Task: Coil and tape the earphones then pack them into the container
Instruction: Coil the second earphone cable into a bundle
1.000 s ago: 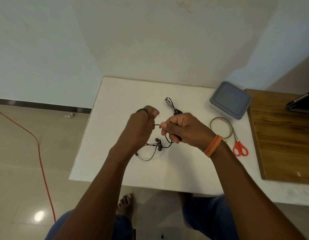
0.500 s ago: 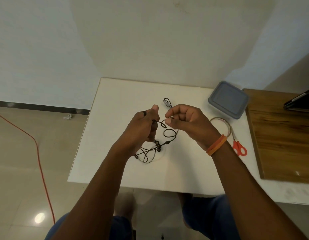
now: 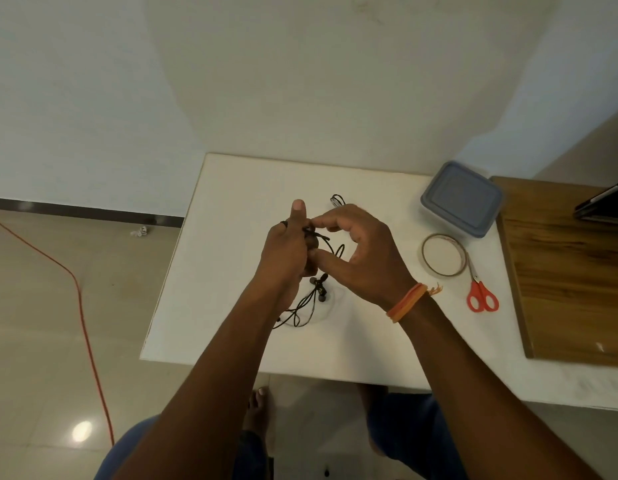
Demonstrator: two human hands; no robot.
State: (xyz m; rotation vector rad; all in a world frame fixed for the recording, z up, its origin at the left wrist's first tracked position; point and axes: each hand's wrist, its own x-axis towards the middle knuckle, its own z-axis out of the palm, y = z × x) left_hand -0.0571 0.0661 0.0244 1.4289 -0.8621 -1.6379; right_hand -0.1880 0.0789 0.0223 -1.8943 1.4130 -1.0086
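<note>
Winding the earphones [image 3: 314, 292] well means keeping even, snug loops round the left hand [image 3: 288, 251], which grips the coil over the table [image 3: 231, 237], while the right hand [image 3: 359, 251] pinches and feeds cord without twisting, buds hanging below.

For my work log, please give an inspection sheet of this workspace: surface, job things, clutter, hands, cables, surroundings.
Surface: white table, wooden board at right.
Job things: earphones partly coiled, rest trailing on table; container lidded; tape; scissors.
Clutter: second coiled cable; dark device on board.
Hands: left hand holds the coil; right hand pinches the wire.
Cables: red cable on floor.
Surroundings: tiled floor, pale walls.
</note>
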